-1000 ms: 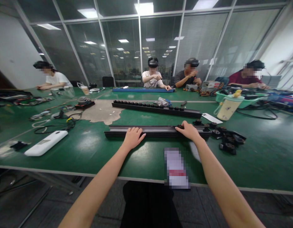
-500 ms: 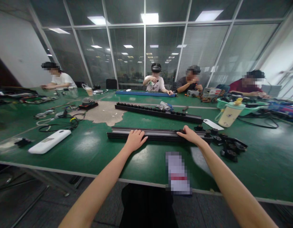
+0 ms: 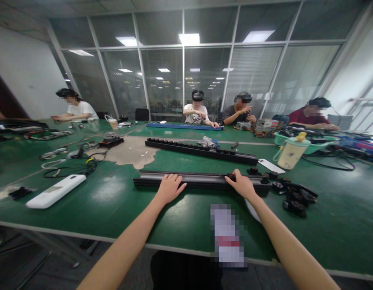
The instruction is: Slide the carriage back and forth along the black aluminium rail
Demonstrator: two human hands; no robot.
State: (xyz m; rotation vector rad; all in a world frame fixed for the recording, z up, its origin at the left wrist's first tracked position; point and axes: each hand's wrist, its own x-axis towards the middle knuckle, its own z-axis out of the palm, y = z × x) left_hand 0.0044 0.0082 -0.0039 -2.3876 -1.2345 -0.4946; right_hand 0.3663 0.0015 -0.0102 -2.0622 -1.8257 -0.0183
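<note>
A long black rail (image 3: 204, 180) with a grey channel along its top lies across the green table (image 3: 120, 217) in front of me. My left hand (image 3: 169, 189) is closed over the rail left of its middle, thumb along the near side. Towards the rail's right end, my right hand (image 3: 242, 185) pinches a small black part (image 3: 231, 176) at the channel; the fingers hide most of it. Several loose black parts (image 3: 298, 196) are heaped just right of the rail. Behind it lies a second black rail (image 3: 186, 150), with a row of similar black pieces along its top.
A white phone (image 3: 271, 165) and a cream tumbler (image 3: 293, 154) stand right of the second rail. On the left are a white oblong device (image 3: 56, 191) and tangled cables (image 3: 61, 172). A blurred packet (image 3: 228, 235) overhangs the front edge. Co-workers sit across the table.
The view has tilted up a little, so the table sits lower in it. Both hands keep their places on the rail, the right still at the small black part.
</note>
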